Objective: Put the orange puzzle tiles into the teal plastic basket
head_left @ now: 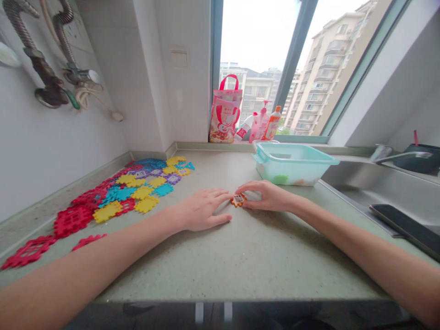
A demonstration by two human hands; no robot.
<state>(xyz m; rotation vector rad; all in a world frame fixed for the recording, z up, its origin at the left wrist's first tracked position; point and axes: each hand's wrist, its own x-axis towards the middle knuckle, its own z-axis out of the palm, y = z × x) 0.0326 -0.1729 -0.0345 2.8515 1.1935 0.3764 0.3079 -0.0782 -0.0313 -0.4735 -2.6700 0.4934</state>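
A small orange interlocking building piece with a white window insert [238,200] lies on the counter between my hands. My right hand [268,196] has it pinched between thumb and fingers, coming from the right. Flat on the counter to its left, my left hand [206,210] has its fingers stretched out, and the fingertips reach the piece's left edge. Many more toothed pieces spread over the left of the counter: red pieces [73,221], yellow pieces [146,205], blue pieces [164,189] and purple pieces [173,179].
A teal plastic tub [295,153] stands behind my right hand, beside the steel sink [364,181]. A black phone-like slab [405,227] rests at the sink's front edge. A red-handled bag [225,117] and several bottles [263,123] line the window sill.
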